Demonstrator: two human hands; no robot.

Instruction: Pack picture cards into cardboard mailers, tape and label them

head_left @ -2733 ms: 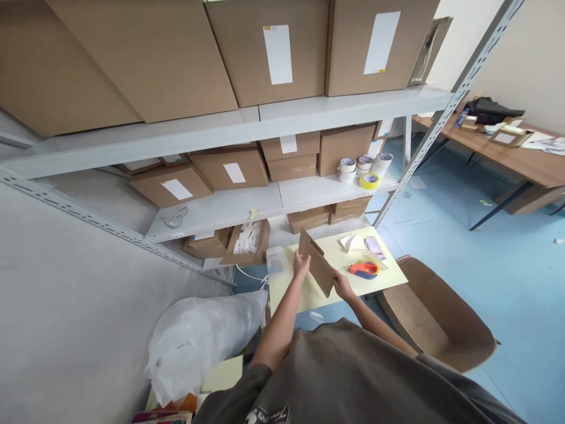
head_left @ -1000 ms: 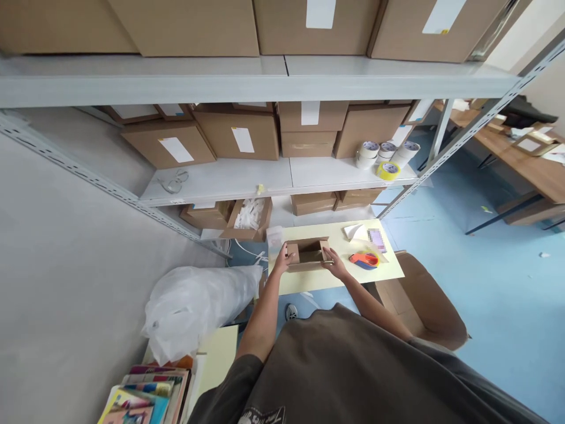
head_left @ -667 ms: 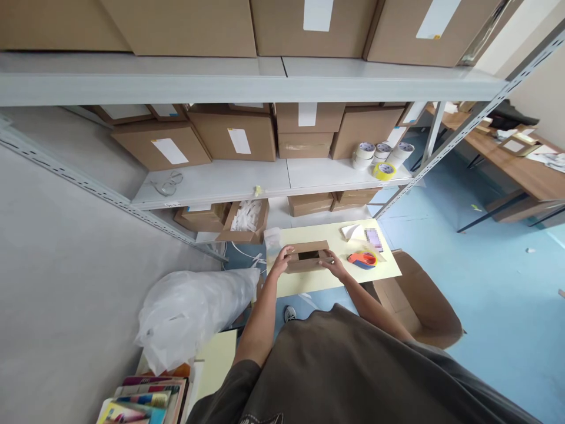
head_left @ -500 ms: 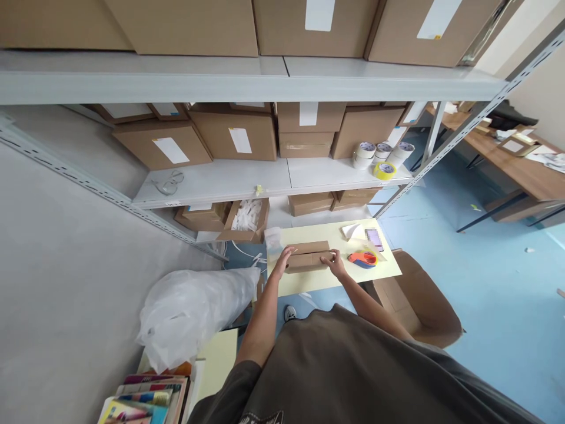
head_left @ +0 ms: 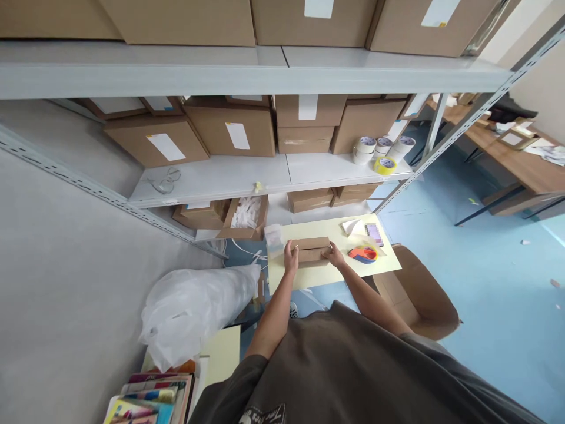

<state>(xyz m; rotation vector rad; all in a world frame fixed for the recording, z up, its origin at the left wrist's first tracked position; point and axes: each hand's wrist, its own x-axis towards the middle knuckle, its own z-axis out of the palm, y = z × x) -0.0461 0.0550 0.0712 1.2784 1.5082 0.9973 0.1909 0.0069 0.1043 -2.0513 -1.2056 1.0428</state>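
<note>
A small brown cardboard box (head_left: 311,249) lies on a pale yellow table (head_left: 322,277) with its flaps folded down. My left hand (head_left: 291,257) grips the box's left end, fingers wrapped round it. My right hand (head_left: 334,255) holds the right end the same way. Just right of the box lies an orange and blue tape dispenser (head_left: 364,254). Behind it are a white folded paper (head_left: 352,227) and a small purple card (head_left: 374,234).
A grey metal shelf rack (head_left: 247,176) holds several labelled cartons and tape rolls (head_left: 382,154). A large open carton (head_left: 424,297) stands on the blue floor right of the table. A white plastic bag (head_left: 194,312) and stacked books (head_left: 150,397) lie at left. A wooden desk (head_left: 521,159) stands far right.
The flat cardboard was opened into a box and set on the table. Its top flaps, open a second ago, are now folded shut, with both hands at its ends.
</note>
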